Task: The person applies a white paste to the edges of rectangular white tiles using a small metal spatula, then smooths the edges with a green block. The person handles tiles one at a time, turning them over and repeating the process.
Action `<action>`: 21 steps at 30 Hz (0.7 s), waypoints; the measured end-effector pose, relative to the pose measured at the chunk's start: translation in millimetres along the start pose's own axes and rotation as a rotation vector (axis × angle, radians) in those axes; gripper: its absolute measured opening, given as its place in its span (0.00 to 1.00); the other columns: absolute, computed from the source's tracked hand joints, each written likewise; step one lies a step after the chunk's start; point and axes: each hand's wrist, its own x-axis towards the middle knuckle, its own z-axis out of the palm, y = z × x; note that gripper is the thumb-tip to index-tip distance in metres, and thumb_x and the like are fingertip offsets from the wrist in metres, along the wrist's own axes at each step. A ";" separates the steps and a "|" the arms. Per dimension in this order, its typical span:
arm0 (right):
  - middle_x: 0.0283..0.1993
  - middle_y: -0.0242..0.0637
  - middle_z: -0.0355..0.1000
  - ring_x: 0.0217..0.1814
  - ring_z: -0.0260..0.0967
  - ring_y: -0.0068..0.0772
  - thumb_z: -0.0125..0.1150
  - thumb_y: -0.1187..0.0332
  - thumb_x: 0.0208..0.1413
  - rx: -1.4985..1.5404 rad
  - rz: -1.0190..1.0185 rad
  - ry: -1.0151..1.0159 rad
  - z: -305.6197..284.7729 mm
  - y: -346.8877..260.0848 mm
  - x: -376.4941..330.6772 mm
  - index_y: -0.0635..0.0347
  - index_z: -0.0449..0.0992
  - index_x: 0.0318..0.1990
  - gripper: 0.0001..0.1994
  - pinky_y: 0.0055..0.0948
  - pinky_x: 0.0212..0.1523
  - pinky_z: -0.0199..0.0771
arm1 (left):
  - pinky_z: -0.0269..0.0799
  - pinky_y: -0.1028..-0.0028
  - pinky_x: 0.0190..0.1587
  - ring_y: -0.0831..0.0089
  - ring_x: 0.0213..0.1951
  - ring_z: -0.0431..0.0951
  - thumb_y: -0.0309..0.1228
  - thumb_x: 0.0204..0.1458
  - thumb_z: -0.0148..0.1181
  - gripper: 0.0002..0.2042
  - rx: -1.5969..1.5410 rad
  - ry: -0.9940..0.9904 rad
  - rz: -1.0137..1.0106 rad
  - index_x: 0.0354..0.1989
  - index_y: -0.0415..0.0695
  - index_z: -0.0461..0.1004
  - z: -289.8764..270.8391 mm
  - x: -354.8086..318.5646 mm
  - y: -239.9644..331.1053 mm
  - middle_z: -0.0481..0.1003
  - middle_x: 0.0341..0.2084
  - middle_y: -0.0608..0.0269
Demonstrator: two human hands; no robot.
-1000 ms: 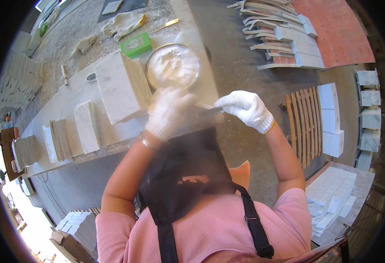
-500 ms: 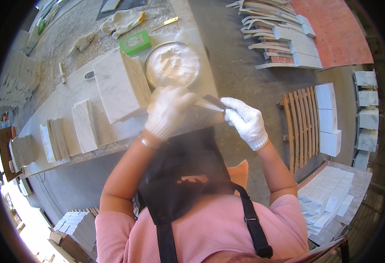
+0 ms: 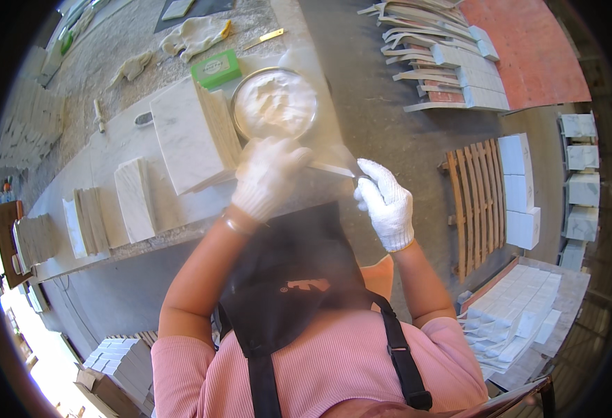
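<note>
My left hand (image 3: 270, 177), in a white knit glove, is closed around a thin pale slab (image 3: 328, 168), seen nearly edge-on and sticking out to the right. In my gloved right hand (image 3: 387, 205) is a putty knife (image 3: 350, 161), its blurred blade at the slab's right end; whether they touch I cannot tell. Just beyond my left hand stands a round bowl (image 3: 235, 104) of white paste (image 3: 276, 104). Leaning slabs of veined marble tile (image 3: 189, 136) are stacked left of the bowl, near my left wrist.
A green box (image 3: 215, 68), a loose glove (image 3: 194, 36) and a yellow-handled blade (image 3: 264, 38) lie farther back on the table. More tile stacks (image 3: 133, 198) line its near edge. Right of the table are a wooden pallet (image 3: 476, 202), white boxes (image 3: 522, 184) and strapped stacks (image 3: 483, 80).
My right hand has turned and drawn slightly down and left, and the putty knife's blade has swung to a steeper angle. My left hand stays almost in place with the slab.
</note>
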 end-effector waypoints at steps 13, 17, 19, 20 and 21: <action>0.37 0.33 0.81 0.31 0.74 0.17 0.62 0.76 0.67 0.127 0.000 0.029 19.3 -9.2 -8.4 0.61 0.80 0.62 0.17 0.22 0.34 0.78 | 0.75 0.57 0.40 0.58 0.36 0.79 0.30 0.49 0.63 0.03 -0.003 0.040 0.013 0.32 0.52 0.81 -0.1 -0.9 1.8 0.77 0.29 0.62; 0.35 0.31 0.80 0.30 0.72 0.17 0.62 0.76 0.66 0.181 -0.043 0.023 20.2 -9.3 -12.6 0.59 0.80 0.62 0.17 0.20 0.33 0.75 | 0.75 0.58 0.41 0.60 0.39 0.82 0.31 0.51 0.63 0.06 0.016 -0.020 -0.024 0.37 0.54 0.82 -3.6 -2.3 3.7 0.81 0.33 0.66; 0.34 0.31 0.79 0.29 0.72 0.17 0.61 0.74 0.67 0.340 0.076 0.061 8.3 -3.2 -12.9 0.60 0.78 0.63 0.18 0.19 0.30 0.72 | 0.76 0.58 0.39 0.60 0.39 0.83 0.31 0.51 0.63 0.07 0.055 -0.060 -0.041 0.37 0.54 0.82 -5.1 -4.4 6.8 0.81 0.33 0.67; 0.39 0.32 0.81 0.34 0.74 0.19 0.61 0.71 0.68 0.321 0.165 0.117 -1.1 2.0 -13.0 0.61 0.77 0.65 0.19 0.21 0.38 0.76 | 0.76 0.58 0.39 0.61 0.39 0.83 0.31 0.51 0.63 0.07 0.075 -0.038 -0.051 0.38 0.54 0.82 -5.7 -7.7 10.6 0.81 0.34 0.67; 0.40 0.33 0.81 0.35 0.75 0.19 0.61 0.70 0.68 0.350 0.146 0.117 -11.0 8.6 -12.6 0.61 0.76 0.66 0.20 0.21 0.37 0.76 | 0.76 0.58 0.38 0.61 0.39 0.83 0.31 0.51 0.63 0.08 0.099 -0.035 -0.070 0.38 0.54 0.82 -5.7 -12.3 16.9 0.81 0.34 0.67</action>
